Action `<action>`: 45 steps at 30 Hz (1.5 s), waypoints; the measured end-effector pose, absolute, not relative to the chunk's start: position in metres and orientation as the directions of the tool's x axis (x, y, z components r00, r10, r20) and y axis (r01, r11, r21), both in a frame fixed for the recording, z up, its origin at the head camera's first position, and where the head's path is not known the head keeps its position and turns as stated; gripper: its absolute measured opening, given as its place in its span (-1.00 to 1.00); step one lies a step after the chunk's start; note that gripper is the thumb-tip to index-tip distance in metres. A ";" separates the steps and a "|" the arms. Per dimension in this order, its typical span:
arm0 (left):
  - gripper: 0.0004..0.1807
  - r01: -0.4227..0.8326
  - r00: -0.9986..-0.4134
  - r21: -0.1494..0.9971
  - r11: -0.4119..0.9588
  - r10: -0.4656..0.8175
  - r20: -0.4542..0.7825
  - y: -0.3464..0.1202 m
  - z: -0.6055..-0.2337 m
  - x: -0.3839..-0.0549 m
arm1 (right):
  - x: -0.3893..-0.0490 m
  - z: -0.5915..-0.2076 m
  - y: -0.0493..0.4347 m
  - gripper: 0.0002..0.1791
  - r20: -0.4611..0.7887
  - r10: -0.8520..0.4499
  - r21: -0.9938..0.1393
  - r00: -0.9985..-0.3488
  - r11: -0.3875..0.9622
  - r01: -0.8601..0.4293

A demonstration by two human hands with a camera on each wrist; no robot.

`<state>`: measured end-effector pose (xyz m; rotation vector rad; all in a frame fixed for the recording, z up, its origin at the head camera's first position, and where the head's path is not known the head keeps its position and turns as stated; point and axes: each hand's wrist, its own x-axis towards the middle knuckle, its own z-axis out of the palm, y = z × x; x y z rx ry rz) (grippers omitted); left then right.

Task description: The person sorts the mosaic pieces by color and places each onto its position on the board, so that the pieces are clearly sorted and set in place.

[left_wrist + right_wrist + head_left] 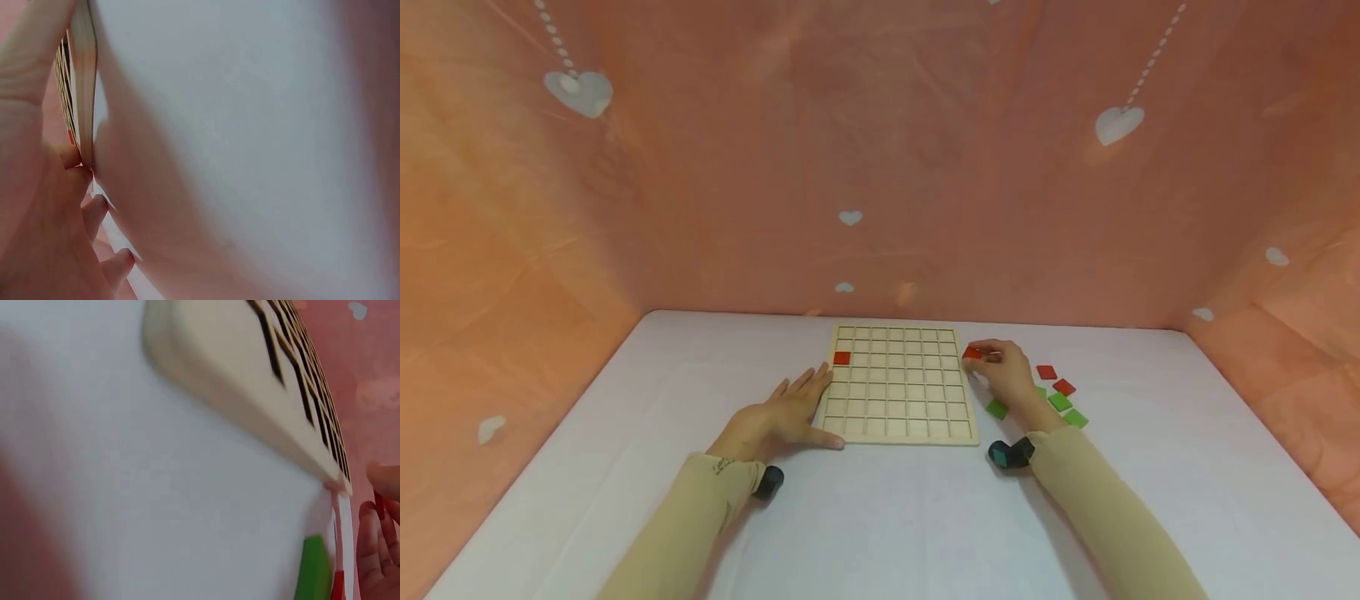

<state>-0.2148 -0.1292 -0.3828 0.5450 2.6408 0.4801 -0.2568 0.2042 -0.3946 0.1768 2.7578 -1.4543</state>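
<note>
A pale wooden grid board [897,385] lies on the table with one red square tile [842,358] in a cell near its upper left. My left hand [786,415] rests at the board's left edge, fingers spread and thumb near the lower left corner; in the left wrist view the fingers [94,215] touch the board's side. At the board's right edge, my right hand [1006,371] pinches another red tile [972,352] between thumb and fingers. The right wrist view also shows this held tile [379,504], partly hidden by the fingers.
Loose tiles lie to the right of the board: a red tile [1047,372], a second red one [1064,387], and several green tiles [1060,402], one partly behind the right hand. A green tile [997,408] sits close to the board's right edge. An orange cloth [880,167] hangs behind the table.
</note>
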 end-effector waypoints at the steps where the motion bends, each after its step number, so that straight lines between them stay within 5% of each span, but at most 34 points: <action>1: 0.25 0.301 -0.845 0.399 0.866 0.436 -0.310 -0.129 -0.383 -0.215 | -0.258 -0.395 0.203 -0.53 -0.053 0.081 -0.819 -0.995 0.567 0.090; 10: 0.28 0.314 -0.841 0.387 0.867 0.443 -0.311 -0.130 -0.386 -0.216 | -0.259 -0.397 0.188 -0.53 0.044 0.029 -0.820 -0.999 0.571 -0.020; 30: 0.26 0.299 -0.846 0.379 0.876 0.427 -0.320 -0.128 -0.382 -0.214 | -0.263 -0.397 0.155 -0.55 0.003 -0.008 -0.889 -1.000 0.458 -0.007; 45: 0.26 0.303 -0.839 0.365 0.880 0.428 -0.335 -0.127 -0.382 -0.215 | -0.266 -0.395 0.135 -0.58 0.080 -0.114 -0.842 -0.990 0.524 -0.129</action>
